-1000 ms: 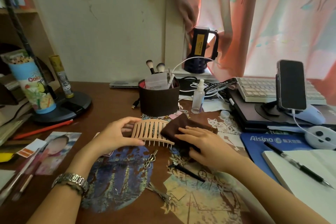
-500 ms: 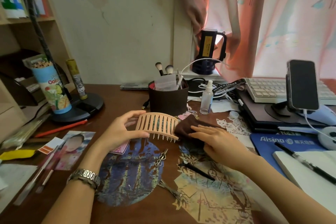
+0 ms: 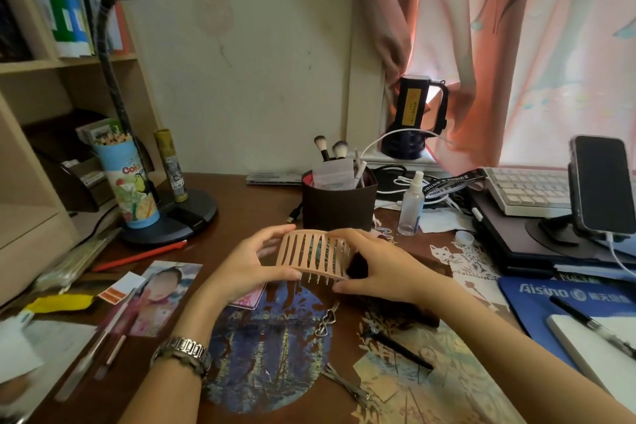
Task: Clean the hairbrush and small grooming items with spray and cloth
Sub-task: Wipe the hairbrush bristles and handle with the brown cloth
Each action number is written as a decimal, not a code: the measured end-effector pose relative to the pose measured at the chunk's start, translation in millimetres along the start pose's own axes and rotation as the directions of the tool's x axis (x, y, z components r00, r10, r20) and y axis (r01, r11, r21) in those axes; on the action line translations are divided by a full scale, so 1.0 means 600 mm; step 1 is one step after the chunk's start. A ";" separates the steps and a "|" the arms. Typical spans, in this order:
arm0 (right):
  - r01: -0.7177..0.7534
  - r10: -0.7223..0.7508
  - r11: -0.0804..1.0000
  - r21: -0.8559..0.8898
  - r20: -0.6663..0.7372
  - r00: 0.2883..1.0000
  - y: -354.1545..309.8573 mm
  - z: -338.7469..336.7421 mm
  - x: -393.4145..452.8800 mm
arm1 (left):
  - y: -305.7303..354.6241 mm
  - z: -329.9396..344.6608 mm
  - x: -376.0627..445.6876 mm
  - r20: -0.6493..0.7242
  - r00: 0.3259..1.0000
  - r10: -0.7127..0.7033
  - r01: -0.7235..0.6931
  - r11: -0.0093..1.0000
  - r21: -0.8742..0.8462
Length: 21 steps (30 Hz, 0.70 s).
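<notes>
A peach vented hairbrush [image 3: 315, 256] is held above the desk at the centre, its short bristles pointing down. My left hand [image 3: 246, 265] grips its left end. My right hand [image 3: 380, 267] holds its right end together with a dark brown cloth [image 3: 356, 267], which is mostly hidden under the palm. A small clear spray bottle [image 3: 411, 205] stands upright behind my right hand, apart from it. Small metal hair clips lie below: a heart-shaped one [image 3: 327, 318] and a long one [image 3: 347, 385]. A black hairpin [image 3: 399, 346] lies to the right.
A brown cup [image 3: 339, 206] with makeup brushes stands just behind the hairbrush. A lamp base [image 3: 175, 217] and a printed tube [image 3: 132, 182] sit at left, photos at front left. A phone on a stand [image 3: 600, 184], a keyboard, a blue pad and a notebook with pen crowd the right.
Both hands lifted the hairbrush and tilted it more upright. My right hand moved from pressing the cloth on the desk to gripping the brush's right end with the cloth bunched under it.
</notes>
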State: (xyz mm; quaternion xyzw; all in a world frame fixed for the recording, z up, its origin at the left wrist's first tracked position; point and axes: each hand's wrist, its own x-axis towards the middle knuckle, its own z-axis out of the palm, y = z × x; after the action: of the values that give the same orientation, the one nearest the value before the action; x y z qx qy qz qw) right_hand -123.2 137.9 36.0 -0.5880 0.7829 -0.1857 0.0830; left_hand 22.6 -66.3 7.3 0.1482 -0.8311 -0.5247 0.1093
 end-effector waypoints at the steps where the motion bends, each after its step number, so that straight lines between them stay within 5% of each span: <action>1: -0.003 0.003 1.000 0.015 0.000 1.000 0.000 0.002 0.002 | 0.000 -0.003 0.000 -0.011 1.000 0.010 -0.010 1.000 -0.016; 8: -0.064 0.064 0.998 0.014 0.007 0.998 0.005 -0.001 0.018 | -0.003 -0.019 -0.003 -0.063 0.997 0.037 -0.044 0.992 -0.115; 17: -0.077 0.085 0.974 -0.211 0.030 0.996 0.027 0.006 0.025 | -0.002 -0.042 -0.017 -0.132 0.991 0.038 -0.067 0.972 -0.224; 21: -0.050 0.044 0.993 -0.106 -0.050 0.998 0.019 0.017 0.035 | -0.003 -0.043 -0.020 -0.126 0.991 0.050 -0.078 0.970 -0.229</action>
State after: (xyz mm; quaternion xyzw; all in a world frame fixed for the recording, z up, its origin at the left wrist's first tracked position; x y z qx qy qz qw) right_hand -135.9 118.6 24.3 -0.5685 0.8071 -0.1552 0.0371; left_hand 42.6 -84.5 16.6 0.1383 -0.7599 -0.6053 0.1924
